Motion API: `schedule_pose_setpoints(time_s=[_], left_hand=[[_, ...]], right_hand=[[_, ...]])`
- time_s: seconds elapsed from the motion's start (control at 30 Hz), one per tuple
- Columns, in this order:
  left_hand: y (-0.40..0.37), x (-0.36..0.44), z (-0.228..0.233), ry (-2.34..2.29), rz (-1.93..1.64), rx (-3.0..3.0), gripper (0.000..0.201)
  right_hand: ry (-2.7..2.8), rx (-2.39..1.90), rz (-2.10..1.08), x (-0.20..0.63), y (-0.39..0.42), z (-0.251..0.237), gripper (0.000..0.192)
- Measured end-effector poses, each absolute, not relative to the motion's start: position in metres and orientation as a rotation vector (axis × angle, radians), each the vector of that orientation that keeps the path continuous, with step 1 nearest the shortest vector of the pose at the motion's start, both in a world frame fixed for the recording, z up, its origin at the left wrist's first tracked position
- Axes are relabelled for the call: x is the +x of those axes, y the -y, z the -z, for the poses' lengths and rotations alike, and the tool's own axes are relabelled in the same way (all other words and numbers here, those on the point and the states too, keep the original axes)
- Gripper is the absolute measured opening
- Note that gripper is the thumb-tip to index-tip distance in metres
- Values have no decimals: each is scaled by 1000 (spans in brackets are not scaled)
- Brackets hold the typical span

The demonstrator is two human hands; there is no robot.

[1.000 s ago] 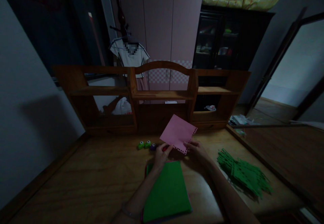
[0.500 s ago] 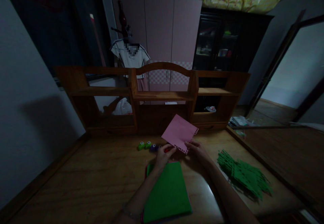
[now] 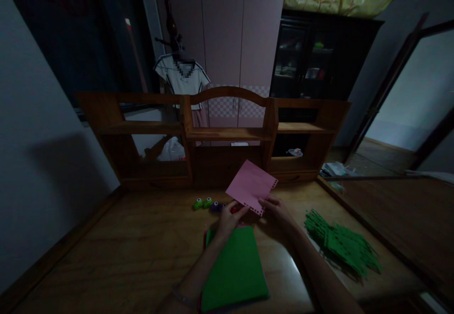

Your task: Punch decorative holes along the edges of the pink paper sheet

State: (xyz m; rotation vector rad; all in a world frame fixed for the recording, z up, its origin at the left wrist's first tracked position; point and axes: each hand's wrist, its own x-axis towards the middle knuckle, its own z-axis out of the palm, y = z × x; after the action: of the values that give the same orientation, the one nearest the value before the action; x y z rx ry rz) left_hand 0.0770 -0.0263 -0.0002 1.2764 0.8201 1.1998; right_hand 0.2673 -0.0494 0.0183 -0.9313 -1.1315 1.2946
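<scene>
Left hand: the left hand (image 3: 227,220) pinches the near left edge of the pink sheet (image 3: 251,185), fingers closed on the paper and on something small and red under it, most likely a punch, though the dim light hides it
Pink sheet: held tilted up above the desk (image 3: 124,243), just beyond the green paper stack (image 3: 234,271); its near and right edges already carry a row of small punched holes
Right hand: the right hand (image 3: 278,212) grips the near right part of the same edge, thumb on top
Doing it well: by my judgement, keep the edge taut between both hands and level, and space each new hole evenly after the last
Left of the hands: small green punches (image 3: 202,203) sit in a row near the shelf unit (image 3: 227,134)
Right of the hands: a heap of green paper strips (image 3: 340,243) lies well apart from the stack
Room: dim; pink wardrobe (image 3: 227,44) and dark cabinet (image 3: 319,54) stand behind the desk
</scene>
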Motion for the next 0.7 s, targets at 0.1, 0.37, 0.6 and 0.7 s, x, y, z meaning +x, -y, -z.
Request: schedule_pose_setpoints(time_s=[0.1, 0.37, 0.6, 0.7], left_hand=[[25, 78, 4, -843, -1197, 1272, 39], [23, 76, 7, -881, -1153, 1338, 39], [23, 75, 12, -920, -1091, 1347, 42], [24, 75, 11, -918, -1095, 1361, 43]], right_hand=[[1147, -923, -1308, 268, 48, -16, 32], [1152, -935, -1289, 269, 45, -11, 32], [1124, -935, -1327, 267, 48, -15, 30], [1113, -949, -1334, 267, 48, -15, 30]])
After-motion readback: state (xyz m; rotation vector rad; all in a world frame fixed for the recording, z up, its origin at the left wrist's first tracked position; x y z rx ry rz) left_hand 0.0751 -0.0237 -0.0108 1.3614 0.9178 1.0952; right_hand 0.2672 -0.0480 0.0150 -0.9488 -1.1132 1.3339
